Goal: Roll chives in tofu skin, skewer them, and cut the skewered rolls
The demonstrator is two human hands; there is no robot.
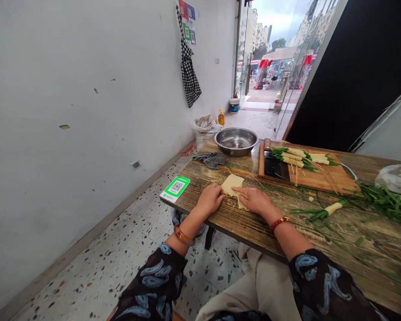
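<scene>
A pale yellow tofu sheet (233,182) lies flat on the wooden table, close to its front edge. My left hand (211,197) has its fingers curled at the sheet's left corner, closed on it as far as I can see. With the index finger stretched out, my right hand (255,200) touches the sheet's lower right side; its other fingers are bent and partly hidden. A smaller piece of tofu sheet (241,203) shows beside that hand. To the right lies one tofu roll (333,208) with green chives sticking out.
Beyond stands a steel basin (236,141), with a grey cloth (210,160) nearby. A cutting board (332,176) bears several chive rolls and thin skewers. Loose chives (386,205) and a plastic bag (396,177) lie at right. A QR-code card (176,188) sits on the left corner.
</scene>
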